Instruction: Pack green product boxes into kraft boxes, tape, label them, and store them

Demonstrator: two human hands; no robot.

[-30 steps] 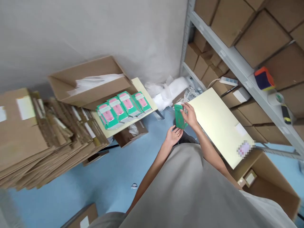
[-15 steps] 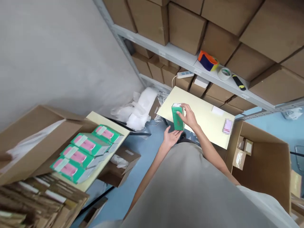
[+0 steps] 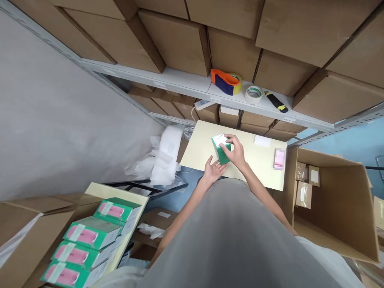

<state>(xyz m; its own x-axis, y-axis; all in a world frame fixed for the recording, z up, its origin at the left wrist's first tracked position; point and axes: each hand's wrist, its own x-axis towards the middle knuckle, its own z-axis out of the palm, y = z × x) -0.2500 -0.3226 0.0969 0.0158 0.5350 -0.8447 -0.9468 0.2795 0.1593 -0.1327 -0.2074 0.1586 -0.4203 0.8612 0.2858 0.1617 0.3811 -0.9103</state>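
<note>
A small green box (image 3: 223,155) with a white top face is tilted above the near edge of the cream table (image 3: 195,148). My right hand (image 3: 237,153) grips its upper end, with thumb and fingers on the sides near the white end. Below the box, my left hand (image 3: 213,172) lies palm up with fingers spread. Its fingertips are at the box's lower end; whether they bear its weight I cannot tell. A white paper slip (image 3: 262,141) and a pink card-like item (image 3: 279,159), partly blurred, lie on the table to the right.
Several green boxes with pink labels (image 3: 82,234) stand on a side table at left. An open carton (image 3: 336,216) is at right. The shelf ahead holds tape rolls (image 3: 253,95), a utility knife (image 3: 276,101) and brown cartons (image 3: 177,42). White packing wrap (image 3: 168,154) lies by the wall.
The green box has tipped so that its white top now faces me more. The hands stay around it, and my view has turned to the right.
</note>
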